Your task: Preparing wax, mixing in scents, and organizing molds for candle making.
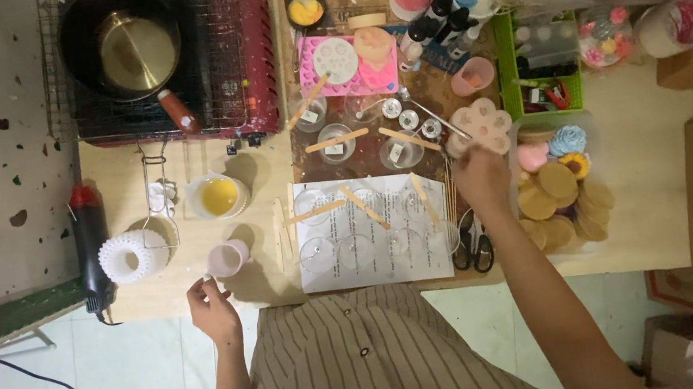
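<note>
The right hand [479, 170] grips one pink flower-shaped mould [479, 127]; the left hand [211, 309], loosely curled, touches one pink cup [226, 259]. Two scissors [472, 248] lie half-hidden under the right forearm.

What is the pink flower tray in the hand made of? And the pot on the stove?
The pink flower mould in the right hand looks like soft, matte silicone. The pot looks like metal: shiny golden inside, dark outside.
</note>
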